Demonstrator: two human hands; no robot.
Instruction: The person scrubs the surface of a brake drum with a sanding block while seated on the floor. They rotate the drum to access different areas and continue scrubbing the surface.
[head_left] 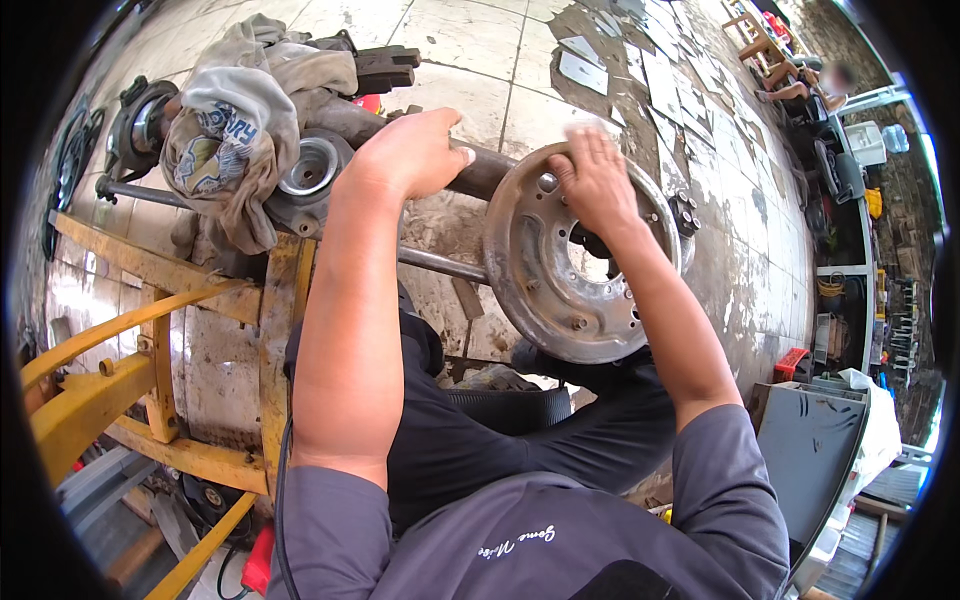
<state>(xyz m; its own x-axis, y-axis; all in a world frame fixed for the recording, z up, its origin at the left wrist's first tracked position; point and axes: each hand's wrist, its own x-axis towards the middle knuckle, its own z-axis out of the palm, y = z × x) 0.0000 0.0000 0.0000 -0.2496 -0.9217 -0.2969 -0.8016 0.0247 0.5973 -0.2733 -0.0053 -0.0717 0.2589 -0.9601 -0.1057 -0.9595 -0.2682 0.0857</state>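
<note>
A long, dirty axle tube (485,172) runs across in front of me. My left hand (412,160) lies over it with the fingers curled round its far side, partly hidden, and the thumb toward the right. On the tube's right end stands a round, worn metal brake backing plate (520,270) with a raised rim and several holes. My right hand (597,180) rests on the plate's upper rim, fingers stretched out and their tips blurred. Left of my left forearm, a stained grey cloth (235,130) drapes over the axle's middle housing, beside a round metal opening (308,165).
A yellow metal frame (150,390) stands at the left. Below the tube runs a thin metal rod (440,264). Broken tile pieces (583,70) lie on the floor ahead. A grey metal cabinet (808,440) is at the right; a person (825,85) sits far off.
</note>
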